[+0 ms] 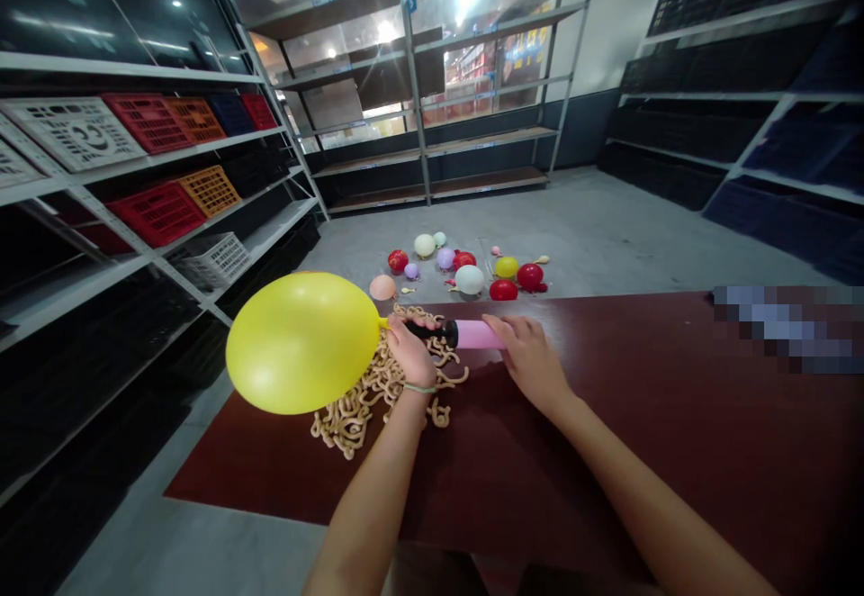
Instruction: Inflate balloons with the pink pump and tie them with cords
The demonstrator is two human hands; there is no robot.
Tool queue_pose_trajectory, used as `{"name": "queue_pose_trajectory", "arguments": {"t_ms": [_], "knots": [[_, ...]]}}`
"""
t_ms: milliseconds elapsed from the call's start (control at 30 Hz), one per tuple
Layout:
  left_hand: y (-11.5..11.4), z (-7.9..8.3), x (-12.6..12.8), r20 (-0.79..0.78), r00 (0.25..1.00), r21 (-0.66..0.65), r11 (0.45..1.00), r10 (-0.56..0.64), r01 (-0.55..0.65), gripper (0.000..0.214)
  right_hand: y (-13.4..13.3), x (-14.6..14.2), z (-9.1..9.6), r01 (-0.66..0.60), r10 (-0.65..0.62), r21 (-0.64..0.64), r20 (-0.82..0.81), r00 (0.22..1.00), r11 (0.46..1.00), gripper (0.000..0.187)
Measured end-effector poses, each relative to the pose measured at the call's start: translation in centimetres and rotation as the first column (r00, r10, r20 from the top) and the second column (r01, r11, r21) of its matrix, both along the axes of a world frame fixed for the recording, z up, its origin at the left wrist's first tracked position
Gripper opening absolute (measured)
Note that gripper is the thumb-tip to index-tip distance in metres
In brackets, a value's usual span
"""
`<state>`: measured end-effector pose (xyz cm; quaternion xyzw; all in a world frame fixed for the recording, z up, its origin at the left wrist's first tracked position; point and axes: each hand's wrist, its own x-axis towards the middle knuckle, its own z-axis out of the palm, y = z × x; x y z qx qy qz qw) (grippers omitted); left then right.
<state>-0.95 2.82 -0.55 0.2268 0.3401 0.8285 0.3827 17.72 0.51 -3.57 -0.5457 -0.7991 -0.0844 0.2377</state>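
A large inflated yellow balloon (303, 344) points left from the black nozzle end of a balloon pump (476, 334). My left hand (411, 353) is closed around that black end, right at the balloon's neck. The pump's pink barrel lies level above the table, and my right hand (530, 353) grips its right end. Beneath the left hand and the pump spreads a pile of beige, curled, uninflated balloons (378, 384). Part of that pile is hidden by my left forearm and the yellow balloon.
The dark red table (675, 425) extends to the right, with a blurred patch (789, 326) at its far right. Beyond its back edge, several small balloons (469, 280) lie on the grey floor. Shelves with plastic crates (155, 209) stand left; a metal rack (425, 155) stands behind.
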Motion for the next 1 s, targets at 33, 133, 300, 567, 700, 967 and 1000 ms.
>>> {"name": "queue_pose_trajectory", "arguments": {"t_ms": [33,133,300,567,700,967,1000], "knots": [[0.1,0.3,-0.4,0.007,1.0,0.009,1.0,0.003,-0.003,0.027,0.5,0.9,-0.1,0.014,-0.014,0.026,0.009,1.0,1.0,0.058],[0.4,0.9,-1.8,0.023,0.998,0.014,0.998,0.062,-0.062,0.024,1.6,3.2,-0.5,0.074,-0.078,0.092,0.047,0.996,0.993,0.047],[0.6,0.8,-2.7,0.039,0.989,0.0,0.99,0.144,-0.144,0.018,1.1,1.9,-0.9,0.175,-0.181,0.086,0.061,0.982,0.981,0.052],[-0.2,0.1,0.1,-0.037,0.999,0.003,0.999,0.041,-0.041,0.026,-1.4,-3.0,0.1,0.067,-0.068,-0.026,-0.013,0.998,0.997,0.066],[-0.1,0.2,-0.2,-0.054,0.998,0.031,0.999,0.012,-0.01,0.029,0.1,0.0,-0.1,0.006,-0.006,0.012,0.016,1.0,1.0,0.057],[0.0,0.8,-1.7,-0.015,0.994,0.068,0.992,0.108,-0.107,0.025,1.2,2.0,-0.4,0.141,-0.142,0.035,0.024,0.99,0.989,0.054],[0.0,0.8,-1.5,-0.012,0.993,0.063,0.992,0.114,-0.113,0.027,0.8,1.4,-0.3,0.157,-0.158,0.032,0.018,0.987,0.987,0.056]]}}
